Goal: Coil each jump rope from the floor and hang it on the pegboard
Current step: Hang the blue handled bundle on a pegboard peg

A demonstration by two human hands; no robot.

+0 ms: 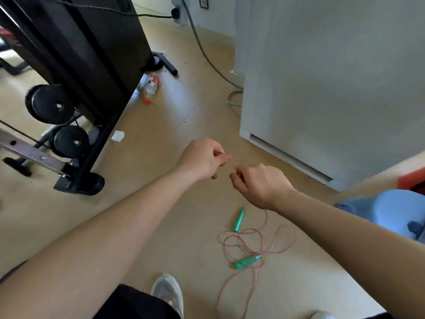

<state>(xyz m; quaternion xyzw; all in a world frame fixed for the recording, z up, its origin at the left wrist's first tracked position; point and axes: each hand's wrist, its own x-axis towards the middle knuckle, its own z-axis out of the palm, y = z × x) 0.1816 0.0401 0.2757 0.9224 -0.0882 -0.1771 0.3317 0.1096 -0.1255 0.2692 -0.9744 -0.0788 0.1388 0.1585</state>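
A jump rope with a thin pink cord [241, 244] lies tangled in loops on the tan floor. Its two green handles lie there too: one handle [239, 219] nearer my hands, the other handle [248, 261] across the loops. A strand of the cord rises from the pile to my right hand [259, 184], whose fingers pinch it. My left hand [202, 158] is held just left of it, thumb and fingers pinched together on the same thin strand. The pegboard is out of view.
Black gym equipment [76, 72] with pulley wheels stands at the left. A white cabinet [333, 88] stands at the right, with a grey cable [207, 56] running beside it. A bottle [150, 87] lies by the machine. A blue stool [400, 212] sits at the right. My shoe [169, 293] is below.
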